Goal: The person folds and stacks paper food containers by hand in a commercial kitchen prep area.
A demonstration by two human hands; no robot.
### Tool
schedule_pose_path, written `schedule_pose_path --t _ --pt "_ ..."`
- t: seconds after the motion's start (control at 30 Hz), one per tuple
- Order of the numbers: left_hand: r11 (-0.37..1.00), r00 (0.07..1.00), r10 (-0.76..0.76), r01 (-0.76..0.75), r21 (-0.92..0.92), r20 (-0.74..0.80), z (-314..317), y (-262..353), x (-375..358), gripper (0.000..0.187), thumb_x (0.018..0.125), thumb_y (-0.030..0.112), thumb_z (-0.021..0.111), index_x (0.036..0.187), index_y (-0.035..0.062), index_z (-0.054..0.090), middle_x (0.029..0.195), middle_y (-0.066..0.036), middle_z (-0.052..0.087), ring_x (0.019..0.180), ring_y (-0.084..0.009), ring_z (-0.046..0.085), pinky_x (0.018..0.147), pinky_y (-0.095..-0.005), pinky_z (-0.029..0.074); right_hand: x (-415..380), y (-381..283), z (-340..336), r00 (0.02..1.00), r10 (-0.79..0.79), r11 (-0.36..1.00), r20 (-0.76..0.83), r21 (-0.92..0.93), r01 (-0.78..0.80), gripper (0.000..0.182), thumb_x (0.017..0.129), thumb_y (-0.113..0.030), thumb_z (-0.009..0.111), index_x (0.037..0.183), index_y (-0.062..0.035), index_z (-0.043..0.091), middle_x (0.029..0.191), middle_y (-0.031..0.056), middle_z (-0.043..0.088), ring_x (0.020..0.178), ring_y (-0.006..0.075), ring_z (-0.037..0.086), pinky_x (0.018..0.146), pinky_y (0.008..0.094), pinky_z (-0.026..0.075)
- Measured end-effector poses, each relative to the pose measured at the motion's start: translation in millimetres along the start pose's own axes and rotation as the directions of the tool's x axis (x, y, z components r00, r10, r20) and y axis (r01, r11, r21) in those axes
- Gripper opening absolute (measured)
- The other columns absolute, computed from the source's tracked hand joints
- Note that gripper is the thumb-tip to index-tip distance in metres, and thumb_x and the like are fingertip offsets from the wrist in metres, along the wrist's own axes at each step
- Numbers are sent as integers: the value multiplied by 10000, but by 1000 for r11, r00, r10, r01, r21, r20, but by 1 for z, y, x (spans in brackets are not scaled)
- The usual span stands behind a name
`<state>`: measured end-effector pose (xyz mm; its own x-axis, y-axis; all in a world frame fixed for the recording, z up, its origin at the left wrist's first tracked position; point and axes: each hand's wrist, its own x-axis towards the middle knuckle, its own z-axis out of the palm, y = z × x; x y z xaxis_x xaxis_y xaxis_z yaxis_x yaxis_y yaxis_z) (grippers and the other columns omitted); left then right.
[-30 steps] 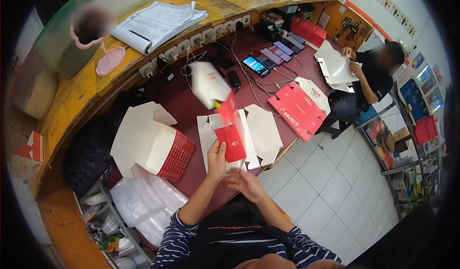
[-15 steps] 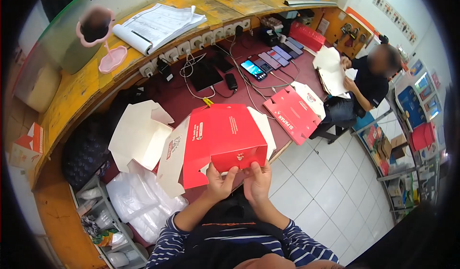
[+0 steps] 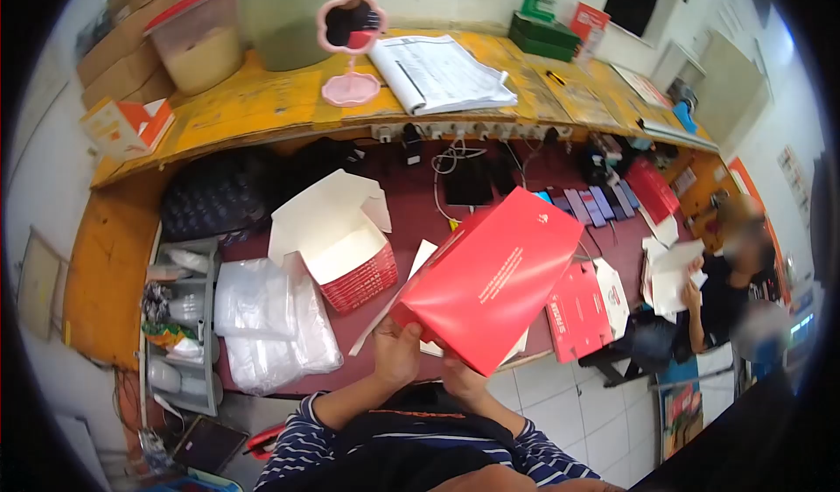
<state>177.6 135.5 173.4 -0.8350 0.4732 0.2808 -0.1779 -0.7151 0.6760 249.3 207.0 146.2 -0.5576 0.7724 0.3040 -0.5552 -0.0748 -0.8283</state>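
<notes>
A red cardboard food box (image 3: 499,273) is tilted in front of me, its glossy printed side facing up. My left hand (image 3: 398,352) grips its near left corner, thumb on the outside. At the near lower edge, my right hand (image 3: 462,378) holds the box too, its fingers mostly hidden behind the cardboard. White flaps show past the box's left side. Left of it on the table, an open-topped box (image 3: 359,273) with a white inside stands folded into shape. A flat red box blank (image 3: 580,312) lies at the table's right edge.
Clear plastic bags (image 3: 276,326) lie at left beside a grey drawer rack (image 3: 182,317). Several phones (image 3: 595,205) and cables lie at the back. A pink mirror (image 3: 352,87) and papers (image 3: 446,72) stand on the yellow shelf. A co-worker (image 3: 735,273) handles white card at right.
The box in my hands has turned over and tilted, so its large red side faces up and its white flaps are mostly hidden. My view has swung left.
</notes>
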Motion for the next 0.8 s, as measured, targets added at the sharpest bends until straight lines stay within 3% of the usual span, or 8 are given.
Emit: schedule_pose_path --t 0.07,0.13,0.3,0.43,0.5,0.7,0.77,0.8 --pt "997 996 -72 70 -41 -60 3 10 7 446 832 314 471 1168 32 388 1124 -88 481 1033 -201 463 874 -323 368 8 6 -5 981 83 997 177 -4 -83 517 641 -70 673 1095 18 440 1031 92 517 940 215 509 792 322 406" --pt "930 924 -309 245 -273 -226 25 34 12 493 841 366 428 1198 33 360 1126 -103 491 1049 -219 464 872 -341 380 23 6 -23 780 28 973 625 -195 121 587 649 -133 685 1146 6 405 1147 119 455 1042 232 449 865 346 362" --pt "824 849 -509 430 -370 -145 -27 61 10 464 808 300 512 1148 6 397 1084 -106 506 998 -187 506 871 -332 399 70 -39 -38 733 246 916 634 96 -390 322 721 -138 618 973 31 510 983 114 538 901 212 519 798 330 413" --pt "886 932 -357 360 293 -66 -52 94 1 587 744 302 603 1176 -18 367 1106 -108 496 1002 -184 499 854 -310 401 108 -63 -60 626 394 662 673 264 -701 204 774 -141 567 843 50 589 860 110 601 794 196 573 748 317 451" --pt "806 940 -338 310 504 -38 -57 100 -3 637 723 308 630 1189 -24 351 1122 -105 486 1007 -180 494 847 -304 400 123 -60 -78 515 369 929 774 -285 -238 231 797 -156 546 861 63 584 876 108 595 770 176 575 711 288 457" --pt "999 986 31 -37 33 162 -52 51 -21 663 755 387 574 1232 9 311 1140 -71 472 1024 -190 475 863 -358 376 91 -44 -10 778 447 808 442 175 -563 257 845 -155 451 1018 29 495 932 101 580 807 157 577 709 275 463" --pt "807 989 -132 70 587 63 -31 29 -24 575 827 427 423 1233 31 324 1151 -80 466 1012 -231 486 867 -394 366 76 -38 7 835 373 775 405 359 -520 253 834 -127 472 1041 19 482 998 111 556 873 160 557 714 280 464" --pt "809 988 -142 83 582 56 -24 24 -24 575 827 427 423 1233 31 324 1151 -80 466 1012 -231 486 867 -394 366 73 -37 12 834 384 774 396 355 -525 253 834 -127 472 1041 19 482 998 111 556 873 160 557 714 280 464"
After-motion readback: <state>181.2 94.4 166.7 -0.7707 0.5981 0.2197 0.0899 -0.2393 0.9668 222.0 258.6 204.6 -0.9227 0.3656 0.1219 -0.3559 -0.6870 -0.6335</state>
